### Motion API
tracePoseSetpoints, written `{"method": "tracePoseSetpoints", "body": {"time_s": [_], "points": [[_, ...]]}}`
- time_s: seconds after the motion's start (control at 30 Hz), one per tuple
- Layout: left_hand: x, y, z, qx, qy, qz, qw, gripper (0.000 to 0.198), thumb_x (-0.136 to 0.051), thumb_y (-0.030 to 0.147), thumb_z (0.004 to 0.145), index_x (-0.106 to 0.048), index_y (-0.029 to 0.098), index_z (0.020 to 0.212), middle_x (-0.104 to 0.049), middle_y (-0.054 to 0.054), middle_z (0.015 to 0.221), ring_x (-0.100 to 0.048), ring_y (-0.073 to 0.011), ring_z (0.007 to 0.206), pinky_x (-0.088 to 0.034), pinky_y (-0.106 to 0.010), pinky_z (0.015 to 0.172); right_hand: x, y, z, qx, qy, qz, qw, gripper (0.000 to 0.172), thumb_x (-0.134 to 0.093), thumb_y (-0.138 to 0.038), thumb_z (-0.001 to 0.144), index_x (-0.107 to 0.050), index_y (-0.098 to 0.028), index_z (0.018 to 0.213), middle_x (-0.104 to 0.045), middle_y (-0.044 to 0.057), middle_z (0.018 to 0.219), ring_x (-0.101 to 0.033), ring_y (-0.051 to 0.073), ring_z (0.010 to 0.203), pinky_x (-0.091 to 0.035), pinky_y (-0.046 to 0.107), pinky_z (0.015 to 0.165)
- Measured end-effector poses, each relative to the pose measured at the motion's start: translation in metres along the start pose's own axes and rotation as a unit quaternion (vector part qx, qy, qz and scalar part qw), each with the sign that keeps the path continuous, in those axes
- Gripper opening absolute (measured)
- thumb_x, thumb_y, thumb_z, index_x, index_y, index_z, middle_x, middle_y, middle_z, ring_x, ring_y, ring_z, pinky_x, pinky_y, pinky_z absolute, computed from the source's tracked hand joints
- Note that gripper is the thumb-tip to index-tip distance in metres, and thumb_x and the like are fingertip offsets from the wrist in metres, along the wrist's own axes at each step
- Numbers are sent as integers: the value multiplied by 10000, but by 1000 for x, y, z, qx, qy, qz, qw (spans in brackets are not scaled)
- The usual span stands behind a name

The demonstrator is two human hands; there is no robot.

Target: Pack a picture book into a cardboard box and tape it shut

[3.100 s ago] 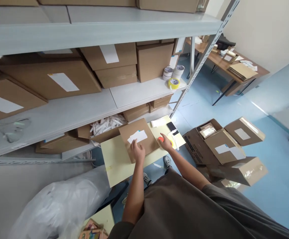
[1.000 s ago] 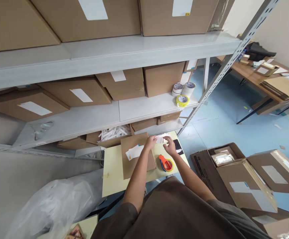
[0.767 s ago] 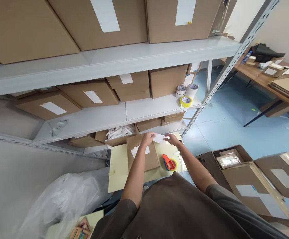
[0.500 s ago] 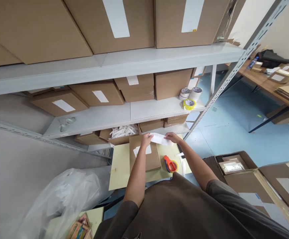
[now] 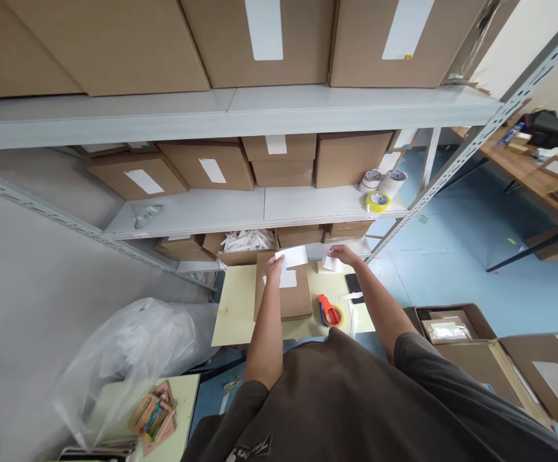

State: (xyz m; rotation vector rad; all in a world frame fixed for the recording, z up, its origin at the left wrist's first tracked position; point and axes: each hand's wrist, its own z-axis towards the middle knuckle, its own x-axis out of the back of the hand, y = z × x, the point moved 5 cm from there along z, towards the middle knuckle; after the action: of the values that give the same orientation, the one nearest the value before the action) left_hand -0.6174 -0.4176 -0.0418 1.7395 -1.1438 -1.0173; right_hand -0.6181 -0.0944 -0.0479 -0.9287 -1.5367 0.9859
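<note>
My left hand pinches a white paper label by its left end, above a flat cardboard box on the pale yellow table. A white label is on the box's top, partly covered by my left hand. To the right, my right hand closes its fingertips on another piece of white paper, apart from the label in my left hand. An orange and blue tape dispenser with yellow tape lies beside the box. A dark phone-like slab is near my right forearm.
Grey metal shelving stands ahead, loaded with cardboard boxes. Tape rolls sit at its middle shelf's right end. Clear plastic wrap bulges at left. Open cartons are at right, and a wooden desk stands farther back.
Both hands were on one white strip. Now they are apart, each with a white paper piece. The view has shifted, and the phone-like slab has come into sight.
</note>
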Motion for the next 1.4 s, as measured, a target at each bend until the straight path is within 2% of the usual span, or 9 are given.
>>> {"method": "tracePoseSetpoints", "body": {"time_s": [0.17,0.3,0.37,0.53,0.63,0.8,1.07,1.2,1.4], "points": [[39,15,-1,27,37,-49,998,445,-1015,333,525,-771,151,849,-765,-59,761,-742,-236,739,-606,-362,721,7,0,-3,-47,112,-136,983,341,-746,-533,842,-788,-208,939,-814,139,1076,-735,315,1048,-556,432,982],[57,12,-7,76,5,-115,990,450,-982,207,520,-690,187,862,-779,-46,817,-767,-248,789,-628,-402,788,-24,-24,-11,-60,182,-183,964,449,-759,-423,869,-787,-189,1251,-731,205,1393,-643,371,1361,-483,502,1173],[64,11,-9,86,-13,-149,985,500,-963,146,488,-670,193,890,-780,-40,828,-771,-252,800,-630,-420,820,-57,-44,-17,-25,162,-128,978,426,-718,-481,915,-794,-214,1238,-749,178,1366,-670,353,1327,-509,493,1149],[70,17,-17,40,-38,-191,980,540,-972,193,493,-712,169,965,-797,-72,881,-777,-267,875,-607,-404,874,-159,-98,-36,75,3,47,996,482,-727,-680,879,-809,-226,1018,-813,91,1039,-738,287,1024,-591,410,923],[74,20,-28,24,-75,-157,984,568,-1007,278,484,-748,169,978,-808,-71,896,-768,-243,839,-591,-349,804,-195,-118,-37,58,32,94,993,535,-709,-733,856,-769,-211,957,-761,57,856,-694,252,861,-571,361,762],[107,16,-48,57,-157,27,986,525,-1041,411,494,-813,128,873,-791,-84,779,-708,-194,697,-522,-289,661,-232,-137,-27,31,92,103,990,523,-711,-737,841,-666,-218,796,-660,26,738,-624,224,744,-494,323,637],[190,53,-40,-52,-116,76,989,466,-965,497,633,-836,146,910,-826,-96,922,-744,-266,886,-569,-342,811,-286,-150,-58,-20,37,212,976,469,-759,-696,851,-689,-235,897,-752,34,841,-696,183,720,-556,308,683],[200,63,-39,-93,-148,117,978,409,-918,503,694,-834,155,889,-819,-78,895,-738,-273,888,-556,-320,791,-293,-154,-80,-24,47,211,976,421,-800,-638,825,-721,-227,871,-791,43,878,-708,168,722,-540,297,696],[195,60,-42,-76,-169,99,978,392,-925,474,696,-833,150,896,-823,-80,925,-737,-266,886,-545,-312,799,-289,-159,-96,-25,77,205,975,405,-780,-630,843,-726,-229,853,-801,48,898,-709,168,730,-548,304,715]]}}
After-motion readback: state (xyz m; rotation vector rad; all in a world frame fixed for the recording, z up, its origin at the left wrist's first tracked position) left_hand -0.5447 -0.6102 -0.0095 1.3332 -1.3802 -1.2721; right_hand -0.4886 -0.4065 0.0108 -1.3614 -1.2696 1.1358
